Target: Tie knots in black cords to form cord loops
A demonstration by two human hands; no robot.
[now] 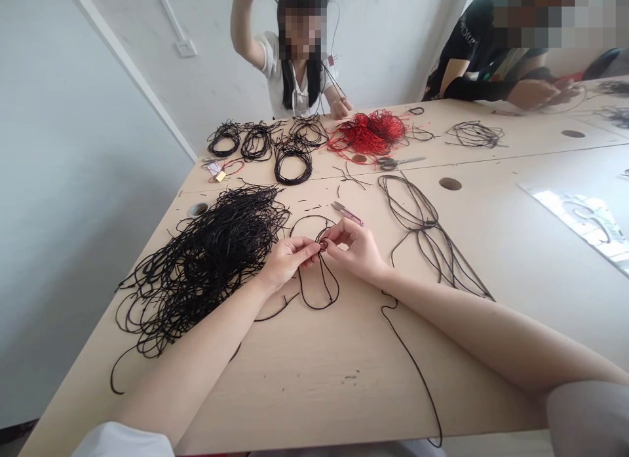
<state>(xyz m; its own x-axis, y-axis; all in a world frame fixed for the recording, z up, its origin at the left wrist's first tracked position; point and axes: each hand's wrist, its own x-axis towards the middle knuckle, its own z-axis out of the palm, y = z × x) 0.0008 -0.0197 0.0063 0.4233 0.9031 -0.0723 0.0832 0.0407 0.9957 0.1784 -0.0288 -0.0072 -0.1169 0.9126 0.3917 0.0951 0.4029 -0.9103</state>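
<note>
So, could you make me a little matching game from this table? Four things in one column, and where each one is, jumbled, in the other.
Things
1. Scissors
2. Looped cord
3. Black heap
4. Snips

Places
A. To the left of the left hand
B. Just beyond the right hand
C. Next to the red bundle
D. Between the fingertips of both hands, hanging in a loop toward the wearer

Pairs: 1-C, 2-D, 3-A, 4-B
</note>
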